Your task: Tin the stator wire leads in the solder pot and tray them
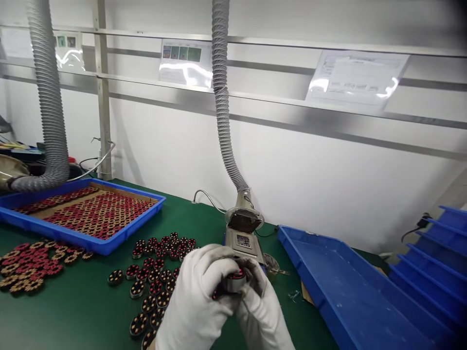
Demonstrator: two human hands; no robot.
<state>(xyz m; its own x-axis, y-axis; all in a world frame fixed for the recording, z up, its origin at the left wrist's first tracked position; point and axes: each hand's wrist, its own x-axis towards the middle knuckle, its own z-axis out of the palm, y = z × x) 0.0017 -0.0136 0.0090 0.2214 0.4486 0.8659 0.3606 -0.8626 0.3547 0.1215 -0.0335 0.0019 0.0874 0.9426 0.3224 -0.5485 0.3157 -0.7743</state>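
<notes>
In front of me both hands, in white gloves with grey-stained fingertips, meet around one small round part [235, 282]. It has a silvery side and a dark top with red patches, and looks like a wound motor stator. My left hand [204, 287] curls its fingers around it from the left. My right hand [260, 301] grips it from the right, fingertips closed on its edge. Just beyond the hands stands a small metal-topped pot [243, 241] with a square opening. Left of my left hand, several similar dark round parts [149, 287] with red or tan patches lie grouped.
A blue tray [104, 247] with rows of red and tan rings is at the left; loose rings [31, 265] lie before it. A hose [221, 97] ends in a hood [244, 217] above the pot. Right are a tilted blue tray [350, 287] and stacked trays [430, 272].
</notes>
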